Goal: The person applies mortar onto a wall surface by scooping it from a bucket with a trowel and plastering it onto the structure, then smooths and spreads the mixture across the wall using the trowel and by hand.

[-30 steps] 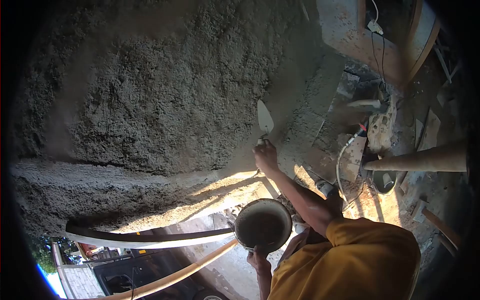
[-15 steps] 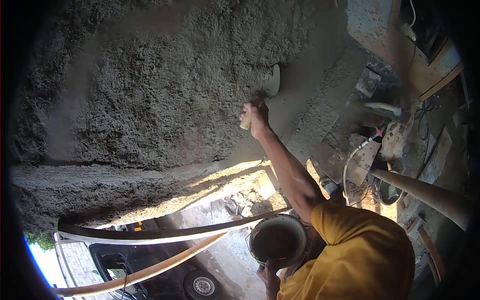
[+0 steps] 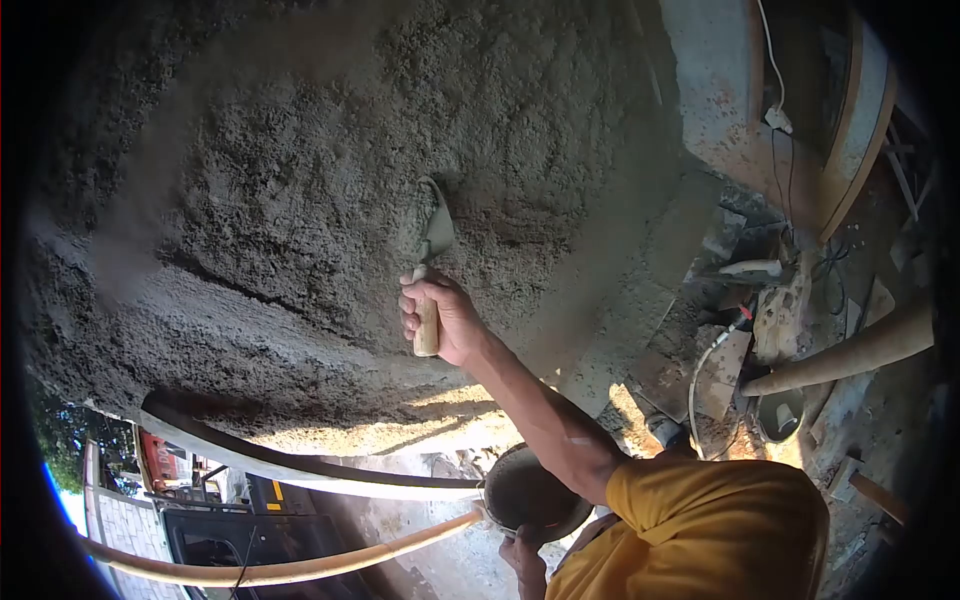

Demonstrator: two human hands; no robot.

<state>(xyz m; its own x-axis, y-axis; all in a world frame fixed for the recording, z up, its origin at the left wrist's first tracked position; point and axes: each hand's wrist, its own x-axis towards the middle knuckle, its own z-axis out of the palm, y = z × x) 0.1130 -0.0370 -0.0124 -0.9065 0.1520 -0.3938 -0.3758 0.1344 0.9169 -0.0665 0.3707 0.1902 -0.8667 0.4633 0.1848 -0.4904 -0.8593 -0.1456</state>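
Note:
My right hand (image 3: 440, 312) is closed around the wooden handle of a trowel (image 3: 440, 230), held in front of a rough grey mortar-covered wall (image 3: 300, 200). Grey mortar shows along the left side of the blade. Whether the blade touches the wall, I cannot tell. Lower down, my left hand (image 3: 522, 556) grips the near rim of a round dark bucket (image 3: 497, 485); its contents are too dark to make out. To the right of the trowel, a band of the wall (image 3: 620, 230) looks smoother.
A long pale board (image 3: 300, 475) and a wooden pole (image 3: 300, 573) cross the lower left, with a dark vehicle (image 3: 250, 545) behind. At right are a thick pole (image 3: 845, 360), a hose (image 3: 703, 365), a small bucket (image 3: 779, 415) and rubble.
My right hand has brought the trowel left and down across the view, away from the smoother band. The bucket and my left hand have shifted slightly; the camera view has turned a little.

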